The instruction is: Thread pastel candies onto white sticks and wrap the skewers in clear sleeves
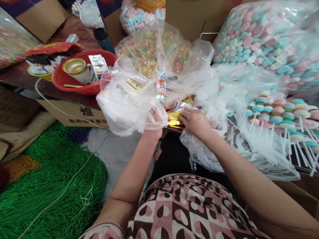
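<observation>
My left hand is partly covered by a thin clear plastic bag. Its fingers are closed around the lower end of a marshmallow skewer in a clear printed wrapper, which stands upright with pink, blue, white and orange pieces. Just to the right, my right hand has its fingertips pinched at a bundle of shiny gold twist ties on the table edge. Printed packaging lies behind those fingers. How many ties they grip is hidden.
Unwrapped marshmallow skewers lie at right below a big bag of marshmallows. A bag of colourful gummies stands behind my hands. At left are a red basin holding a cup, and green cord below.
</observation>
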Action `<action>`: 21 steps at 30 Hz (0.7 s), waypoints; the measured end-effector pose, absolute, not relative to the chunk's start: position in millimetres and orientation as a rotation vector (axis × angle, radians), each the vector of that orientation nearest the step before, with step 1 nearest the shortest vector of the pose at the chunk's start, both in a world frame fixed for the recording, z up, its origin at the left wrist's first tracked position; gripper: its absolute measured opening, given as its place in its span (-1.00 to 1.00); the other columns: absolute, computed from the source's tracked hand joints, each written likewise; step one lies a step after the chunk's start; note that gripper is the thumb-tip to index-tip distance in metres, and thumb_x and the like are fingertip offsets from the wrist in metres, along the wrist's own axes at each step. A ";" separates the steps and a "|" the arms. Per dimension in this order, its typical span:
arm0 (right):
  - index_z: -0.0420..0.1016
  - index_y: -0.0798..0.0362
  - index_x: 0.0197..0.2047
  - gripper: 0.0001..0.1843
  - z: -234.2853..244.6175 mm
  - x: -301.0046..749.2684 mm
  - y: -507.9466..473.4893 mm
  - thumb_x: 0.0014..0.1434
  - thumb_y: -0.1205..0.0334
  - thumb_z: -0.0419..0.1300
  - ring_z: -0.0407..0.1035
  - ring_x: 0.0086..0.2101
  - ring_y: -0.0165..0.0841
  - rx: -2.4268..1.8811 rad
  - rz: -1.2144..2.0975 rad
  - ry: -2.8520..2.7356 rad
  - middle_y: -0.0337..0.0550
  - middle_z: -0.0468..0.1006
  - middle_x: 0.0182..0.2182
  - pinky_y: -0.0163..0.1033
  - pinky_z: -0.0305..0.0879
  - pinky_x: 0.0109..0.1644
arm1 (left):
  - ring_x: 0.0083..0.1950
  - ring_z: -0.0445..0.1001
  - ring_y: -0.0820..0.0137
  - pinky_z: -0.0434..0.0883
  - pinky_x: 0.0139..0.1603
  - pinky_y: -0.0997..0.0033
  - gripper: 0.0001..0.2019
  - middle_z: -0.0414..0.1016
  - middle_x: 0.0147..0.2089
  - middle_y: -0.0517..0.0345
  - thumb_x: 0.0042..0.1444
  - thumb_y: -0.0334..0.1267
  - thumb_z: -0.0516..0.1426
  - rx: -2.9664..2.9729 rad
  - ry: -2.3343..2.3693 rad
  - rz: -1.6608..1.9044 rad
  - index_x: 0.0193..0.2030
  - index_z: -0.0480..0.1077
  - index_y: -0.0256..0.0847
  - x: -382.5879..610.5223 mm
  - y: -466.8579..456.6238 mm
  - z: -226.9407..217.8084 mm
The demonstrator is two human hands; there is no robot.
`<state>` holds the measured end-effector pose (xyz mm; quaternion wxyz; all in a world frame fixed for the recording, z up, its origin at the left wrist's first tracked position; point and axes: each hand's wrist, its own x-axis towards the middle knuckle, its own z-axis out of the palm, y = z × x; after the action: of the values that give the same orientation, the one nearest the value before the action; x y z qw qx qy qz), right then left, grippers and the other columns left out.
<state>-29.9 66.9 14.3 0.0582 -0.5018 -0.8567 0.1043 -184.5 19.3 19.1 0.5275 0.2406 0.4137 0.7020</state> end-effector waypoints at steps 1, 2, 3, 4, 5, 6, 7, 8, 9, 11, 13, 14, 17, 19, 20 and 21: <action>0.63 0.03 -0.11 -0.72 11.8 -31.6 67.9 0.31 0.20 0.09 0.44 -0.09 -0.17 -1.526 0.283 -2.618 0.00 0.61 -0.09 -0.19 0.27 -0.17 | -0.64 0.06 0.60 0.32 -0.51 0.41 -0.77 0.25 -0.56 0.35 0.00 -0.14 0.30 0.568 0.987 1.660 -0.43 0.35 -0.15 -184.5 18.0 19.6; 0.63 0.03 -0.12 -0.72 9.9 -32.7 68.6 0.32 0.20 0.08 0.44 -0.10 -0.17 -1.531 0.260 -2.631 0.00 0.61 -0.10 -0.20 0.25 -0.19 | -0.64 0.07 0.59 0.31 -0.52 0.41 -0.77 0.23 -0.57 0.35 0.01 -0.13 0.30 0.562 0.983 1.643 -0.43 0.35 -0.15 -183.7 16.7 20.1; 0.63 0.03 -0.15 -0.71 8.8 -33.6 69.1 0.33 0.20 0.06 0.43 -0.11 -0.18 -1.535 0.245 -2.637 0.00 0.60 -0.11 -0.20 0.23 -0.21 | -0.63 0.09 0.58 0.28 -0.53 0.41 -0.77 0.21 -0.58 0.34 0.01 -0.11 0.29 0.557 0.975 1.629 -0.44 0.34 -0.14 -182.4 15.7 20.6; 0.63 0.04 -0.17 -0.69 8.2 -34.1 69.5 0.34 0.20 0.05 0.43 -0.12 -0.19 -1.537 0.237 -2.639 0.00 0.61 -0.12 -0.20 0.22 -0.22 | -0.62 0.10 0.57 0.24 -0.54 0.42 -0.77 0.21 -0.58 0.33 0.01 -0.10 0.28 0.550 0.968 1.621 -0.44 0.34 -0.14 -180.9 15.0 21.1; 0.63 0.05 -0.19 -0.68 8.1 -34.4 69.9 0.35 0.21 0.03 0.43 -0.13 -0.19 -1.538 0.234 -2.639 0.00 0.61 -0.13 -0.21 0.21 -0.22 | -0.62 0.11 0.56 0.20 -0.57 0.43 -0.77 0.20 -0.58 0.32 0.01 -0.10 0.27 0.542 0.967 1.619 -0.43 0.33 -0.13 -179.3 14.7 21.8; 0.63 0.05 -0.21 -0.67 8.6 -34.4 70.3 0.35 0.21 0.02 0.43 -0.14 -0.20 -1.539 0.234 -2.639 0.00 0.61 -0.14 -0.21 0.20 -0.23 | -0.62 0.10 0.56 0.14 -0.59 0.44 -0.77 0.20 -0.59 0.32 0.00 -0.10 0.26 0.530 0.973 1.622 -0.43 0.33 -0.13 -177.9 14.7 22.5; 0.62 0.06 -0.21 -0.67 9.4 -34.0 70.7 0.35 0.22 0.02 0.43 -0.16 -0.21 -1.540 0.235 -2.639 0.00 0.61 -0.15 -0.21 0.19 -0.23 | -0.63 0.09 0.56 0.10 -0.60 0.44 -0.77 0.19 -0.59 0.31 0.00 -0.11 0.25 0.518 0.984 1.626 -0.44 0.31 -0.13 -176.9 14.8 23.2; 0.62 0.06 -0.21 -0.67 10.5 -33.3 71.2 0.35 0.23 0.01 0.44 -0.17 -0.22 -1.541 0.235 -2.640 -0.01 0.62 -0.16 -0.21 0.18 -0.24 | -0.63 0.07 0.57 0.08 -0.60 0.44 -0.77 0.19 -0.59 0.31 -0.01 -0.11 0.25 0.507 0.996 1.629 -0.46 0.29 -0.14 -176.5 15.0 23.7; 0.62 0.06 -0.21 -0.66 11.8 -32.2 71.7 0.35 0.23 0.00 0.44 -0.19 -0.23 -1.544 0.234 -2.640 -0.01 0.62 -0.17 -0.21 0.18 -0.24 | -0.63 0.05 0.57 0.07 -0.61 0.44 -0.76 0.19 -0.59 0.30 -0.01 -0.12 0.25 0.503 1.004 1.630 -0.47 0.28 -0.14 -176.5 15.1 24.0; 0.61 0.08 -0.20 -0.66 14.6 -29.0 73.2 0.35 0.24 -0.01 0.44 -0.23 -0.23 -1.554 0.230 -2.641 0.00 0.63 -0.19 -0.21 0.16 -0.25 | -0.63 0.03 0.57 0.08 -0.60 0.43 -0.76 0.19 -0.59 0.29 -0.01 -0.14 0.25 0.512 0.992 1.633 -0.49 0.27 -0.14 -177.7 15.0 22.9; 0.61 0.10 -0.18 -0.65 16.8 -25.3 75.4 0.35 0.25 -0.02 0.44 -0.25 -0.21 -1.566 0.223 -2.642 0.03 0.64 -0.21 -0.20 0.15 -0.25 | -0.61 0.04 0.56 0.11 -0.59 0.43 -0.77 0.19 -0.58 0.28 0.00 -0.14 0.25 0.532 0.952 1.635 -0.47 0.30 -0.14 -178.6 14.8 19.2; 0.61 0.10 -0.18 -0.65 17.4 -23.6 76.7 0.34 0.26 -0.02 0.45 -0.25 -0.20 -1.568 0.222 -2.645 0.04 0.64 -0.21 -0.20 0.15 -0.25 | -0.61 0.05 0.56 0.14 -0.58 0.44 -0.78 0.18 -0.59 0.29 0.02 -0.14 0.26 0.538 0.932 1.633 -0.46 0.31 -0.14 -178.4 15.1 16.4; 0.62 0.11 -0.18 -0.65 17.5 -19.8 80.7 0.33 0.29 -0.01 0.46 -0.23 -0.21 -1.565 0.238 -2.658 0.03 0.65 -0.21 -0.21 0.17 -0.22 | -0.60 0.11 0.56 0.24 -0.52 0.44 -0.80 0.18 -0.59 0.32 0.09 -0.13 0.24 0.545 0.908 1.595 -0.42 0.34 -0.14 -173.1 18.9 6.5; 0.63 0.10 -0.17 -0.65 16.7 -17.9 82.5 0.33 0.30 -0.01 0.48 -0.20 -0.21 -1.565 0.253 -2.663 0.01 0.66 -0.20 -0.23 0.19 -0.21 | -0.61 0.18 0.55 0.30 -0.48 0.43 -0.80 0.17 -0.61 0.34 0.16 -0.14 0.18 0.537 0.924 1.550 -0.41 0.35 -0.17 -167.2 24.4 0.9; 0.64 0.10 -0.17 -0.64 16.4 -16.7 83.0 0.33 0.30 -0.01 0.48 -0.20 -0.21 -1.571 0.255 -2.663 0.01 0.66 -0.19 -0.23 0.20 -0.21 | -0.60 0.21 0.54 0.32 -0.47 0.43 -0.79 0.16 -0.62 0.33 0.19 -0.16 0.15 0.530 0.943 1.530 -0.42 0.34 -0.18 -164.6 27.7 -1.3; 0.64 0.09 -0.17 -0.63 16.3 -15.3 83.2 0.33 0.30 -0.02 0.49 -0.19 -0.21 -1.580 0.253 -2.661 0.00 0.67 -0.20 -0.23 0.21 -0.21 | -0.60 0.24 0.54 0.32 -0.47 0.44 -0.78 0.17 -0.63 0.33 0.21 -0.19 0.13 0.522 0.966 1.523 -0.44 0.34 -0.19 -162.6 31.2 -3.0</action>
<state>-15.3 83.2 16.3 0.0181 -0.5087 -0.8569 0.0815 -162.6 31.2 -3.0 0.5907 0.2243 0.4153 0.6545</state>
